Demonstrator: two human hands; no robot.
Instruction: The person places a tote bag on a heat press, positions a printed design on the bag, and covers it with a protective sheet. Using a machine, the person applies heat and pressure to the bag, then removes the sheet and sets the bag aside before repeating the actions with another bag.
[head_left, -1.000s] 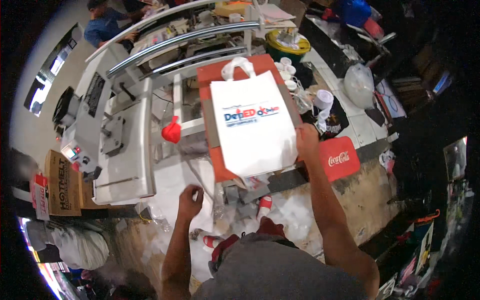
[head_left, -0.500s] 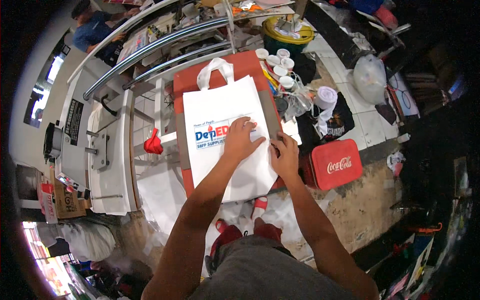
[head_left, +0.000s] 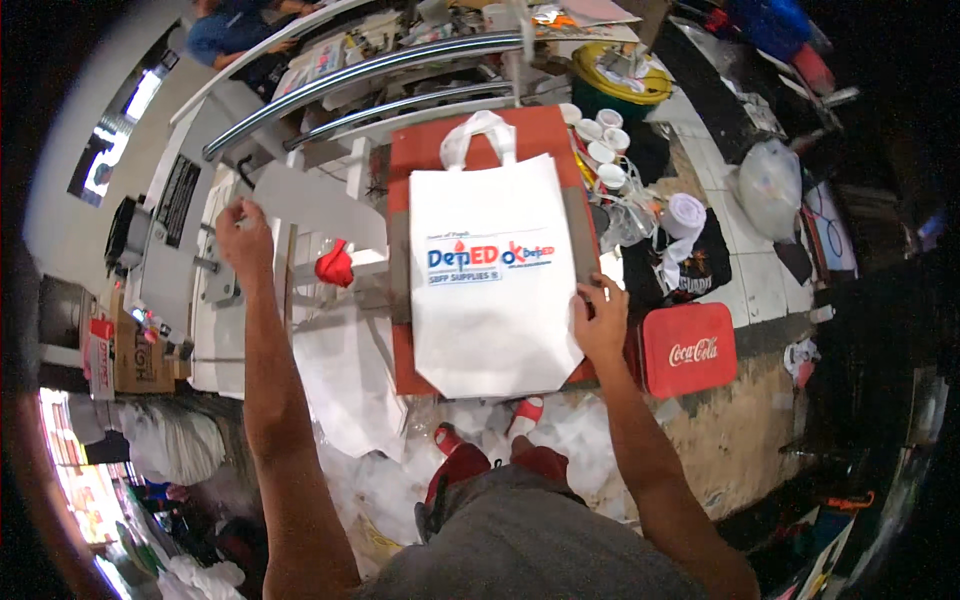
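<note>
White bag [head_left: 495, 335]: we judged it light, soft; best hold, handle [head_left: 456, 146]. Left fingers [head_left: 246, 208] clamped pale sheet [head_left: 322, 206]; right fingers' [head_left: 601, 291] state unclear.

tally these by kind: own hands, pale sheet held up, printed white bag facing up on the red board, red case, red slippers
Own hands: 2 (left hand, right hand)
Pale sheet: 1
Printed white bag: 1
Red case: 1
Red slippers: 2
Total: 7
</note>
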